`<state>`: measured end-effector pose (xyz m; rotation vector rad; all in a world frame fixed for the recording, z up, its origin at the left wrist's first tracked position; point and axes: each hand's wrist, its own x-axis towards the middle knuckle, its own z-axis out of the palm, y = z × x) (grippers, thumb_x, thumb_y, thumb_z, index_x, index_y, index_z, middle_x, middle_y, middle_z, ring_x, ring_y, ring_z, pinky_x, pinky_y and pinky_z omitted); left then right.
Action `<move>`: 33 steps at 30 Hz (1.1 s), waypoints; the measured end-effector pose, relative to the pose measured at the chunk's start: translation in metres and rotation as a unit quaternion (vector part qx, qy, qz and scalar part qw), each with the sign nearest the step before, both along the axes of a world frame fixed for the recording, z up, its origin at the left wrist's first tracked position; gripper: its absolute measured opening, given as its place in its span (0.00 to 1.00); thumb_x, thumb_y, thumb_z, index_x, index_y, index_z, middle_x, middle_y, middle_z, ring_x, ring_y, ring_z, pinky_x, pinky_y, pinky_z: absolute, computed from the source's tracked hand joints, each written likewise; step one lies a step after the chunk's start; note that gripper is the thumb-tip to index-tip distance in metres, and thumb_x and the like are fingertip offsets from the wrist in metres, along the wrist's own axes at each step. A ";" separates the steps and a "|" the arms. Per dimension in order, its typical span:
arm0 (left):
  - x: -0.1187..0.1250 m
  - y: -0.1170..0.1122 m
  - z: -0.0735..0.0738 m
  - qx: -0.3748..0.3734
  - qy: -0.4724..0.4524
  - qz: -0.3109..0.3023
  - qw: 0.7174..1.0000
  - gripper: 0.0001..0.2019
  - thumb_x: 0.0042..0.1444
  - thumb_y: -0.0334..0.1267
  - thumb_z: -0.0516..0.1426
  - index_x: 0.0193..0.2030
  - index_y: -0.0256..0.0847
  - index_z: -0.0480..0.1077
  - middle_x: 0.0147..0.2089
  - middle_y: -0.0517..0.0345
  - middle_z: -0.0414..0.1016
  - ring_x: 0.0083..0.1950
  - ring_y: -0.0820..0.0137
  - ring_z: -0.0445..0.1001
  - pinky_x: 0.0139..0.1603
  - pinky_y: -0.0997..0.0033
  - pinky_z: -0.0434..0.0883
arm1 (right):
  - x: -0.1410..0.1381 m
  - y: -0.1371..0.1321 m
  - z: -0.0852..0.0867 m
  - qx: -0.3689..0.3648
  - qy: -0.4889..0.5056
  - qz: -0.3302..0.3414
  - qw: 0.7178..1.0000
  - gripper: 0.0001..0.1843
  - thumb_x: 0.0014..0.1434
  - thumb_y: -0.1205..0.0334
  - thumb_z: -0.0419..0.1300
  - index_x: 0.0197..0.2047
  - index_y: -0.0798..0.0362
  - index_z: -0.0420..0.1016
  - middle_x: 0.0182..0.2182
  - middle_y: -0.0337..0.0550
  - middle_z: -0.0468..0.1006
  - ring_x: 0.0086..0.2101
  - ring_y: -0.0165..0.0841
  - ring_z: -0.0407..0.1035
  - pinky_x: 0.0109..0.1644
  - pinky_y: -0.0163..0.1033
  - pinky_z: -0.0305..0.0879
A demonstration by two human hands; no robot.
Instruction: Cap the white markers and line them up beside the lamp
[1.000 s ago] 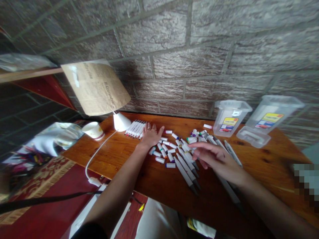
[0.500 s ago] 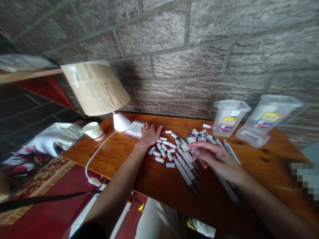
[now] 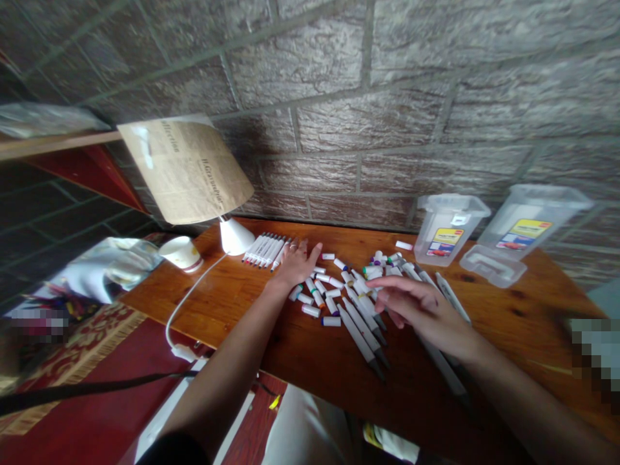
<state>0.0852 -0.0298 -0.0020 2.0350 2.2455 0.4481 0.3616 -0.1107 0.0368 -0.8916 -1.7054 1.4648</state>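
My left hand (image 3: 294, 263) lies palm down on the table with its fingers stretched and spread, holding nothing that I can see. Its fingertips are beside the right end of a neat row of white capped markers (image 3: 263, 250). Loose marker caps (image 3: 317, 294) with coloured ends are scattered just right of that hand. Over the middle of the pile hovers my right hand (image 3: 421, 302), index finger extended and the other fingers loosely bent. Below and left of it lie several uncapped white markers (image 3: 359, 332) with grey ends; more are partly hidden beneath it.
A lamp (image 3: 236, 237) and a paper cup (image 3: 181, 254) stand at the left of the wooden table (image 3: 213, 303), with the lamp's white cord. Two clear plastic boxes (image 3: 445, 232) and a clear lid (image 3: 494, 266) are at the back right. A stone-patterned wall (image 3: 334, 123) rises behind.
My left hand has shifted slightly right, uncovering more of the right end of the marker row. My right hand has stayed nearly in place.
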 end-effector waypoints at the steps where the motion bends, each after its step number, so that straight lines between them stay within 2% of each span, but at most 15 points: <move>1: 0.000 -0.001 0.002 -0.015 -0.003 0.010 1.000 0.37 0.65 0.61 0.35 0.69 0.38 0.59 0.71 0.41 0.60 0.74 0.53 0.53 0.70 0.51 0.53 | 0.000 0.000 0.000 0.000 0.001 0.000 1.000 0.21 0.61 0.46 0.61 0.50 0.52 0.77 0.30 0.42 0.79 0.23 0.26 0.65 0.26 0.33 0.62; 5: 0.002 -0.005 0.011 -0.069 -0.020 0.051 0.996 0.36 0.65 0.62 0.36 0.70 0.42 0.58 0.72 0.44 0.58 0.73 0.48 0.53 0.68 0.45 0.55 | 0.000 0.001 0.000 0.005 0.002 0.003 1.000 0.21 0.61 0.46 0.62 0.50 0.52 0.77 0.30 0.42 0.79 0.23 0.25 0.65 0.26 0.32 0.62; 9: 0.006 -0.007 0.018 -0.088 -0.043 0.069 0.993 0.38 0.64 0.62 0.35 0.70 0.40 0.58 0.73 0.43 0.55 0.73 0.45 0.50 0.68 0.42 0.54 | 0.001 0.001 0.000 0.013 -0.001 0.006 1.000 0.20 0.62 0.46 0.61 0.50 0.51 0.77 0.30 0.42 0.79 0.23 0.25 0.65 0.27 0.32 0.63; 14: 0.005 -0.007 0.017 -0.073 -0.033 0.072 0.994 0.35 0.64 0.61 0.37 0.68 0.43 0.61 0.71 0.43 0.59 0.72 0.45 0.54 0.66 0.43 0.57 | 0.002 0.002 0.000 0.040 -0.018 -0.015 0.999 0.19 0.63 0.47 0.59 0.49 0.51 0.77 0.30 0.41 0.79 0.22 0.26 0.66 0.26 0.32 0.64; 16: 0.004 -0.006 0.015 -0.068 -0.026 0.069 0.995 0.34 0.64 0.61 0.38 0.67 0.45 0.62 0.71 0.44 0.60 0.71 0.46 0.55 0.65 0.43 0.58 | 0.002 0.003 -0.002 0.077 -0.049 -0.034 0.995 0.18 0.64 0.49 0.58 0.48 0.51 0.78 0.30 0.41 0.79 0.23 0.27 0.67 0.26 0.33 0.64; 19: 0.003 -0.005 0.013 -0.072 -0.034 0.063 0.995 0.36 0.64 0.62 0.37 0.68 0.42 0.61 0.71 0.42 0.59 0.72 0.45 0.54 0.66 0.42 0.56 | 0.002 0.006 -0.008 0.196 -0.136 -0.060 0.969 0.13 0.64 0.54 0.58 0.45 0.51 0.79 0.32 0.42 0.81 0.26 0.30 0.70 0.29 0.34 0.64; 21: 0.004 -0.004 0.012 -0.074 -0.044 0.063 0.994 0.38 0.63 0.62 0.36 0.68 0.39 0.60 0.72 0.40 0.58 0.72 0.44 0.53 0.67 0.41 0.54 | 0.001 0.006 -0.013 0.275 -0.186 -0.049 0.942 0.10 0.64 0.59 0.57 0.42 0.50 0.80 0.35 0.42 0.82 0.28 0.30 0.72 0.32 0.35 0.65; 23: 0.004 -0.004 0.012 -0.071 -0.049 0.065 0.994 0.38 0.63 0.62 0.37 0.68 0.37 0.60 0.72 0.39 0.58 0.72 0.43 0.52 0.67 0.40 0.54 | 0.001 0.006 -0.016 0.318 -0.212 -0.022 0.924 0.09 0.65 0.63 0.57 0.40 0.49 0.79 0.36 0.41 0.82 0.32 0.31 0.74 0.37 0.35 0.66; 25: 0.004 -0.003 0.011 -0.065 -0.051 0.062 0.995 0.38 0.63 0.62 0.37 0.67 0.36 0.61 0.71 0.39 0.59 0.72 0.42 0.53 0.66 0.40 0.55 | 0.000 0.006 -0.017 0.335 -0.227 -0.004 0.915 0.07 0.64 0.64 0.58 0.39 0.49 0.79 0.35 0.39 0.82 0.33 0.31 0.75 0.39 0.35 0.66; 28: 0.002 -0.001 0.008 -0.053 -0.049 0.054 0.996 0.37 0.63 0.63 0.38 0.66 0.38 0.63 0.70 0.39 0.60 0.71 0.42 0.55 0.65 0.40 0.56 | 0.000 0.006 -0.017 0.342 -0.243 -0.005 0.908 0.05 0.64 0.63 0.60 0.40 0.49 0.78 0.33 0.38 0.81 0.31 0.30 0.73 0.37 0.34 0.65; 33: -0.001 0.001 0.003 -0.029 -0.048 0.023 0.998 0.35 0.64 0.62 0.39 0.67 0.41 0.63 0.70 0.41 0.62 0.72 0.45 0.55 0.67 0.44 0.55 | 0.001 0.007 -0.019 0.360 -0.265 -0.027 0.894 0.07 0.62 0.60 0.62 0.43 0.49 0.77 0.37 0.41 0.80 0.31 0.31 0.72 0.37 0.36 0.66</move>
